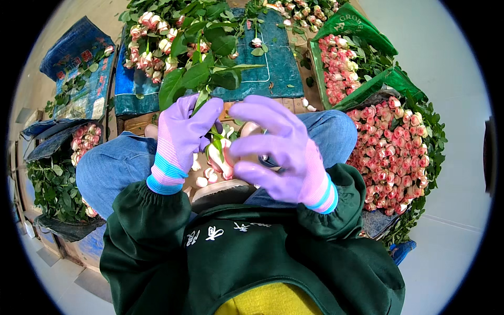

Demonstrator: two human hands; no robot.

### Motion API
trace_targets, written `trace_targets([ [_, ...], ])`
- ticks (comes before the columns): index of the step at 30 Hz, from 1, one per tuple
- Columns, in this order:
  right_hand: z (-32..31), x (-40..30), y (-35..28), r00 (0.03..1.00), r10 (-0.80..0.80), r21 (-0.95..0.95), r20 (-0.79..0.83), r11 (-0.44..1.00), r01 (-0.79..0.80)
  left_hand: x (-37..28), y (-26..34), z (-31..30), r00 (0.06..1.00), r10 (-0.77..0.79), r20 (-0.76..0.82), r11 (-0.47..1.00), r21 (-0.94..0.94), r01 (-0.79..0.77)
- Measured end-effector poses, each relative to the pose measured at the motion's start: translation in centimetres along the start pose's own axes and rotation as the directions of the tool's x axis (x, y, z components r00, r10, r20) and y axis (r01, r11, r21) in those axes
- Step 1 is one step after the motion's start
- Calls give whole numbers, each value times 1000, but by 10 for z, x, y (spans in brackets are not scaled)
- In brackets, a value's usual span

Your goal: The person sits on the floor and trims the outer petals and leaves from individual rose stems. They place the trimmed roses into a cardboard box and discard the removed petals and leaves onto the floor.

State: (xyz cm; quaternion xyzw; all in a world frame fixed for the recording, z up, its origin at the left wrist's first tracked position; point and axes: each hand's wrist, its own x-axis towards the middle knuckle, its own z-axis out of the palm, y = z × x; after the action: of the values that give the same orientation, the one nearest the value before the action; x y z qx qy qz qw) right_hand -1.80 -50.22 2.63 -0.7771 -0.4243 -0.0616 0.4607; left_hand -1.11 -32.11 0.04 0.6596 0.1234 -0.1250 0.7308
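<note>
My left hand (189, 122), in a purple rubber-coated glove, grips the stem of a rose (220, 157). The pink-and-white bloom hangs downward beside my fingers, and the leafy stem (201, 75) extends up and away from me. My right hand (271, 145), in a matching glove, is just right of the bloom with its fingers spread and slightly blurred. Whether its fingertips touch the petals I cannot tell. Below the bloom lie loose petals (206, 177), between my knees.
Cut roses (145, 59) lie on a teal-covered bench (275, 75) ahead. Dense rose bundles (390, 149) stand at my right, near a green wrapper (358, 27) around more roses. At left are a blue wrapper (78, 51) and leafy bundles (59, 189). My knees flank the work area.
</note>
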Motion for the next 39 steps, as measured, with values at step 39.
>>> trace_targets([
  [39,19,-13,11,924,311,487,-224,857,-170,-1,-8,-11,989,17,148,999,-33,-13],
])
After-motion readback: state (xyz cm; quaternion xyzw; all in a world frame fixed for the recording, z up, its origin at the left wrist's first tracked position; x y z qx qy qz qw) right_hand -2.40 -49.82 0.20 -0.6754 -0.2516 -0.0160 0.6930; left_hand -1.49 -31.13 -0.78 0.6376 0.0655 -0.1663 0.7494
